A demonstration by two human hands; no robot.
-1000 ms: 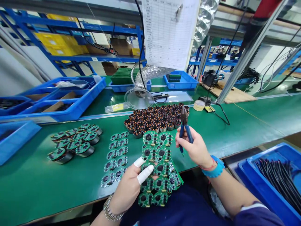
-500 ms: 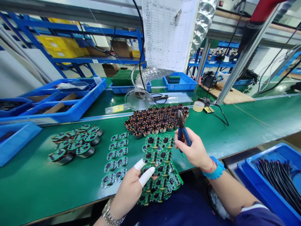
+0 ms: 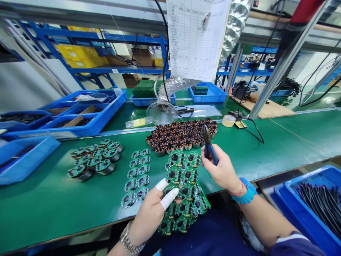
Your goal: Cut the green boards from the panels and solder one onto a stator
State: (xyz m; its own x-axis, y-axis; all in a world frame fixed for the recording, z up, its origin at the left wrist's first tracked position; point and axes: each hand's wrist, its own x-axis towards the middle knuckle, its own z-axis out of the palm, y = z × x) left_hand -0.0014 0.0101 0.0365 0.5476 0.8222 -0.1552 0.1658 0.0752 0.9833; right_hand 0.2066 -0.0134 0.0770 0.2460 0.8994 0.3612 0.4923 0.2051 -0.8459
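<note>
- The left hand, white sleeves on its thumb and a finger, is clasping a green panel of joined rounded circuit boards with black round centres near its left edge; the panel spreads forward, right and back from that hold, across the table's near edge.
- Beneath the panel, right of the left thumb, more green circuit boards show, partly hidden.
- The right hand is closed round the blue handles of a pair of dark-metal cutting pliers, their head pointing up and away from the fist, just beside the panel's upper right corner.
- Left of the left hand's grip and ahead of it, small separate green rounded circuit boards lie in two columns on the smooth green tabletop.
- Farther left, silver metal cylinders topped with green boards stand grouped.
- Ahead of the panel, and beyond the pliers to their left, ring-shaped black-and-copper motor cores stand packed together.
- Well right of the right hand, a blue plastic bin holds many thin black wires.
</note>
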